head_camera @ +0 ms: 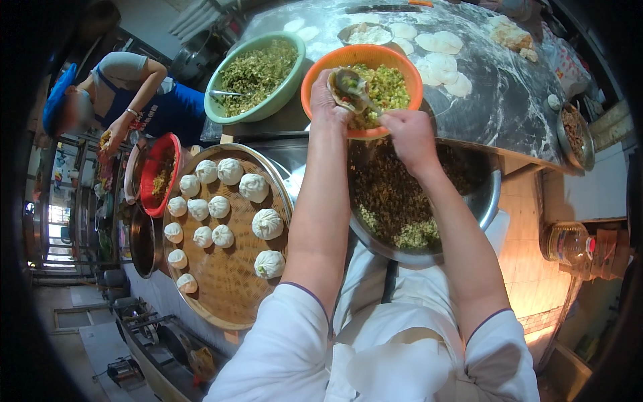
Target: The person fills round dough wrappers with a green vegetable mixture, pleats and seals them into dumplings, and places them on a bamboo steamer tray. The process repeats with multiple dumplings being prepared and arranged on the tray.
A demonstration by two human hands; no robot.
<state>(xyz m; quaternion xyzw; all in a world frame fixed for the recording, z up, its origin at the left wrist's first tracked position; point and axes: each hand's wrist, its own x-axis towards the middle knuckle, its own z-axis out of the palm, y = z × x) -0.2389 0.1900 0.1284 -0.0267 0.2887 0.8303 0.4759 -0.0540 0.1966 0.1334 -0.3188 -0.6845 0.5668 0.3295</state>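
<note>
My left hand (329,103) cups a round dough wrapper (355,104) with filling on it, above the near left rim of an orange plastic basin (307,83). In my right hand (409,138) is the handle of a metal spoon (354,83), whose bowl rests over the wrapper. Chopped green vegetable filling (389,80) lies in the orange basin. Below my forearms stands a large steel bowl (490,206) of dark brown filling (392,188), with patches of green filling near its front edge.
On the left, a round woven bamboo tray (246,296) carries several pleated buns (268,223). A green basin (299,75) of chopped greens stands behind it. Flattened dough rounds (439,68) and a flour bowl (366,34) lie on the floured table (507,105). A co-worker in a blue apron (161,108) works beside a red basin (173,138).
</note>
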